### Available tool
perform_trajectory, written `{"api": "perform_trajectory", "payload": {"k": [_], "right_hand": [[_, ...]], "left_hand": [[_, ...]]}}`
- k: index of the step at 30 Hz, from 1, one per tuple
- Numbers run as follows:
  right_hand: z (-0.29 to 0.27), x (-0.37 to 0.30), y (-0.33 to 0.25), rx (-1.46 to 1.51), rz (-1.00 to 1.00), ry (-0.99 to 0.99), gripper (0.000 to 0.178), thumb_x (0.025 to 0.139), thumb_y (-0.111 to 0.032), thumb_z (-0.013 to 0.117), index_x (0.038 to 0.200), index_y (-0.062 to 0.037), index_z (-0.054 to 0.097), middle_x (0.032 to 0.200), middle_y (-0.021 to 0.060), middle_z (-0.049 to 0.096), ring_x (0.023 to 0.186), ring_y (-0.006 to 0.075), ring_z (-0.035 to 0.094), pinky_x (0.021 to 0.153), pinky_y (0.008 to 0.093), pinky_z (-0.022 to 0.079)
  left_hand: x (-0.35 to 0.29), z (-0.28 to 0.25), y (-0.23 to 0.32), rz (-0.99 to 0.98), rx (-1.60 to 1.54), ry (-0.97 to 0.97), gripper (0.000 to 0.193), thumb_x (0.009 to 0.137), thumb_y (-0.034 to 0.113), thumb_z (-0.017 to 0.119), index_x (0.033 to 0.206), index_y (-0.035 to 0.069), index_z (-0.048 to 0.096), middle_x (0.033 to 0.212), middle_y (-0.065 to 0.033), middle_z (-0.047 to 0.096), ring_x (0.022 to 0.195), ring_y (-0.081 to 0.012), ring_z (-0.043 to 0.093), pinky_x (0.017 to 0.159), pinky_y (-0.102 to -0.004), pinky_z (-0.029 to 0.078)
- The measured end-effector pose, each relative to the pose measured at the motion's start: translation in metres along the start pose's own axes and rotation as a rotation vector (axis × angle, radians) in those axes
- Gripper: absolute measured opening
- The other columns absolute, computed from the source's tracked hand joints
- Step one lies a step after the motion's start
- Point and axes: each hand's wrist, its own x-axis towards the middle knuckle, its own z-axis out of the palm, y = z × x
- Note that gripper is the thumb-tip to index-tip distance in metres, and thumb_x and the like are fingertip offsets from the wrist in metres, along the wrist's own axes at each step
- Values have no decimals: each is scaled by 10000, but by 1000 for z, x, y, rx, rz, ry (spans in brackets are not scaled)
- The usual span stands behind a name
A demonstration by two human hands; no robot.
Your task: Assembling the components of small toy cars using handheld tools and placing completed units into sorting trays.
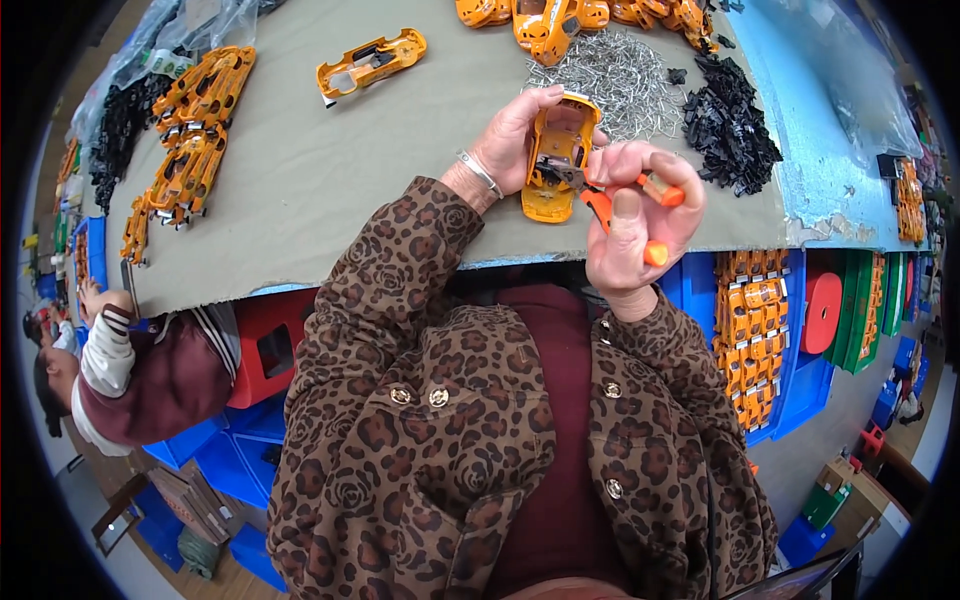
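My left hand (508, 138) is closed round an orange toy car body shell (547, 206), held over the near edge of the table with its hollow side facing me. Some dark parts show inside the shell. In my right hand (645, 215) is a pair of orange-handled pliers (600, 208), its handles spread between thumb and fingers. The pliers' tip meets the inside of the shell at its right edge, though the jaws are too small to make out. Just beyond my hands lies a heap of thin silver metal pins (620, 85).
Black plastic parts (730, 130) are piled at the right. More orange shells (548, 28) lie at the far edge, and one car shell (372, 66) lies alone. Orange cars (195, 140) are stacked at left. A blue crate (790, 350) holds cars; a co-worker (165, 375) sits left.
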Motion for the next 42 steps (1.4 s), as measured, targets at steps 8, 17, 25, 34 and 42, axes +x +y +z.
{"api": "perform_trajectory", "payload": {"k": [8,17,25,34,42], "right_hand": [[0,-3,3,-57,-177,-114,398,871,-68,522,1232,-72,356,946,101,458,828,194,446,747,384,416],[-21,58,-46,264,-24,-25,662,822,-219,634,1355,-68,272,1042,115,471,922,206,455,824,403,405],[-74,35,-32,106,69,160,628,830,-257,623,1348,-79,316,1019,98,476,888,200,436,793,387,388],[-167,67,-54,-14,-123,415,543,858,-178,575,1321,-31,334,1067,139,516,907,221,483,814,392,414],[-190,110,-7,49,-45,398,545,853,-153,580,1314,-6,329,1088,167,533,909,235,536,854,385,449]], "left_hand": [[1,-2,-3,-21,61,44,477,922,414,406,1070,-15,552,985,-137,618,890,-216,614,829,-351,488],[-26,11,76,502,20,313,372,896,395,441,1023,59,536,944,-159,600,843,-312,601,730,-448,509],[-29,-143,231,947,122,865,154,853,176,531,885,26,550,785,-102,586,750,-259,585,675,-405,494],[-5,-124,237,513,1866,1206,418,766,294,641,1066,3,632,925,-159,673,830,-212,655,682,-311,513],[109,-97,186,36,1817,1056,714,706,412,710,1218,-27,476,995,-183,620,798,-242,658,497,-345,544]]}}
